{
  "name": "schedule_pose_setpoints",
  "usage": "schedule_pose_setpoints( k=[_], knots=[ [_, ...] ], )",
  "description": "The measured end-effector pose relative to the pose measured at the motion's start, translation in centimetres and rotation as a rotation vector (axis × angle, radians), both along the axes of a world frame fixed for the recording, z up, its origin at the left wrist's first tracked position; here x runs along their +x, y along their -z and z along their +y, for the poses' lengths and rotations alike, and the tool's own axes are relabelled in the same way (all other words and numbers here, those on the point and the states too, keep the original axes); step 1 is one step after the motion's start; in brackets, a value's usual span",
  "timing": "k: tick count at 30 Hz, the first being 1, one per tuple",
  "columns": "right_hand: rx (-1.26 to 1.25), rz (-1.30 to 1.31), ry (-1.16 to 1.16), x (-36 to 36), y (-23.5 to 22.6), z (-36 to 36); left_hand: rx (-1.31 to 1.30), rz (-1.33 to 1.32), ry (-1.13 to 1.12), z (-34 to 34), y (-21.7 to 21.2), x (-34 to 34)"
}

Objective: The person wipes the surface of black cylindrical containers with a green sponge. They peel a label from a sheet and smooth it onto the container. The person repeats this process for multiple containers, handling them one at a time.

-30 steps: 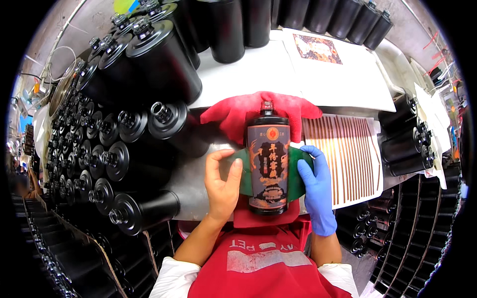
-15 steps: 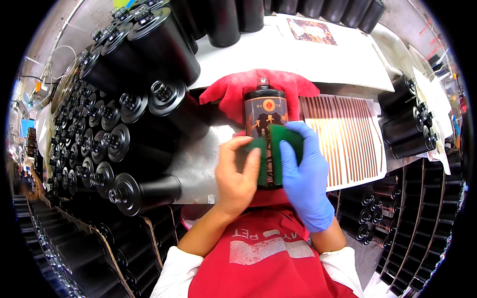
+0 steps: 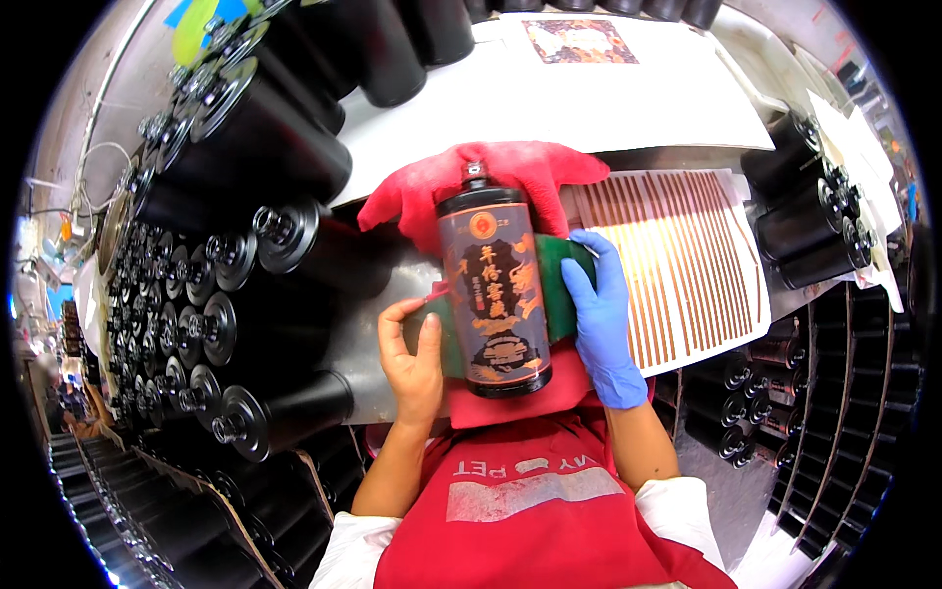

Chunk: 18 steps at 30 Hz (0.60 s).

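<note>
A black bottle (image 3: 496,294) with a dark label of orange and gold print lies on a red cloth (image 3: 569,167), its neck away from me. My bare left hand (image 3: 410,368) holds a thin green pad (image 3: 452,344) by the bottle's left side, thumb in front and fingers partly hidden. On the other side, my right hand (image 3: 606,339), in a blue glove, grips a darker green pad (image 3: 557,294) against or close to the bottle's right side. The label's front faces up, uncovered between the two pads. Whether each pad touches the glass I cannot tell.
Several plain black bottles (image 3: 294,393) lie and stand crowded on the left. To the right is a white sheet with brown-gold strips (image 3: 677,265), with more black bottles (image 3: 824,245) beyond it. White paper (image 3: 471,108) covers the surface behind the cloth. Racks of bottles flank me below.
My hands have spread apart, drawing the green pads from the label's middle out to the bottle's sides. More of the label shows. The view has also shifted.
</note>
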State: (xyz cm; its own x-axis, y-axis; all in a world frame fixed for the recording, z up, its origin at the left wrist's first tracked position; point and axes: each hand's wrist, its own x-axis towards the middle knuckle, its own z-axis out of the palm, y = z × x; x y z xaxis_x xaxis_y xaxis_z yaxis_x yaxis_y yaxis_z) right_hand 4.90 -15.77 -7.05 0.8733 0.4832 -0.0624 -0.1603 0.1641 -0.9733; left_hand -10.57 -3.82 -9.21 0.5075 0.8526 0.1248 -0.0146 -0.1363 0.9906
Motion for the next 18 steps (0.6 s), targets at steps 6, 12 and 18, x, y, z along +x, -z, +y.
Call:
schedule_pose_setpoints(
  k=[6, 12, 18],
  knots=[
    [0.129, -0.115, 0.053, 2.6, -2.8, 1.4, 0.253, 0.262, -0.059, 1.8, -0.2, -0.4],
    [0.052, -0.858, -0.253, -2.4, -2.3, -5.8, 0.727, 0.95, 0.044, 4.6, 1.7, -3.1],
    [-0.19, -0.285, -0.357, -1.2, -5.1, -5.9, 0.574, 0.083, 0.351, -0.5, -2.6, -3.2]
  ],
)
